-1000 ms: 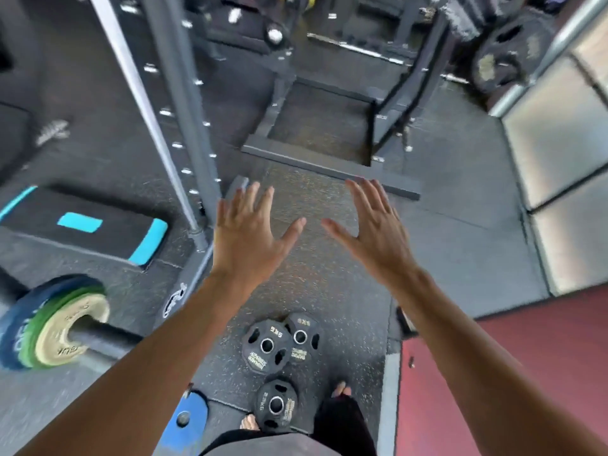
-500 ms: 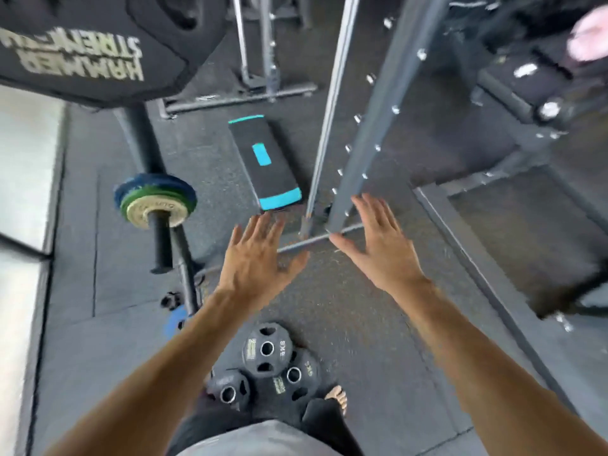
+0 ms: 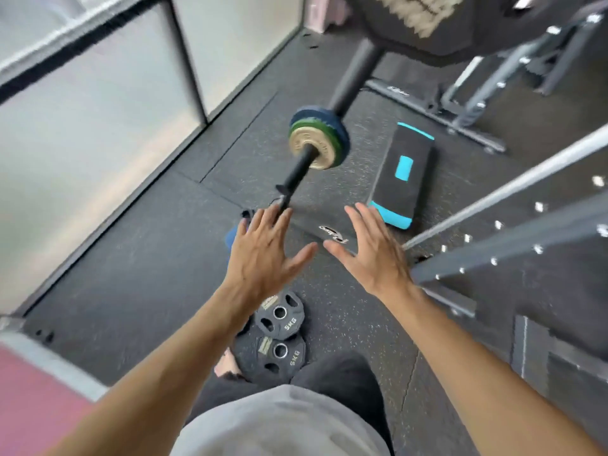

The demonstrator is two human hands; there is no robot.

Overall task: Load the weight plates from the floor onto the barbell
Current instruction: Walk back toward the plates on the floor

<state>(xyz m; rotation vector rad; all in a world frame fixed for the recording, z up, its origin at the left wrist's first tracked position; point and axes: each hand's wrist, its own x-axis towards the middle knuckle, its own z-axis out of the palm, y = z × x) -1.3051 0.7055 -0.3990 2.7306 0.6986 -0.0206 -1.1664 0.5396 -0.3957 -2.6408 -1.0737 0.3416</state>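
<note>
Black 5 kg weight plates (image 3: 279,315) lie overlapping on the rubber floor by my feet, one nearer (image 3: 273,355). A blue plate (image 3: 230,236) lies on the floor, mostly hidden behind my left hand. The barbell sleeve (image 3: 297,169) sticks out toward me, carrying a gold plate (image 3: 312,149) backed by green and blue ones. My left hand (image 3: 263,255) and my right hand (image 3: 371,255) hover palm-down with fingers spread, holding nothing, high above the floor plates and just short of the sleeve's end.
A black and teal step platform (image 3: 403,177) lies right of the barbell. Grey rack uprights (image 3: 513,241) with holes slant across the right. Frosted glass panels (image 3: 98,103) line the left. A large black plate (image 3: 424,18) hangs at the top. A red mat (image 3: 29,399) lies lower left.
My view has swung left, so the barbell end now sits centre-top and the rack has slid right. Both hands stay spread and empty in front of me.
</note>
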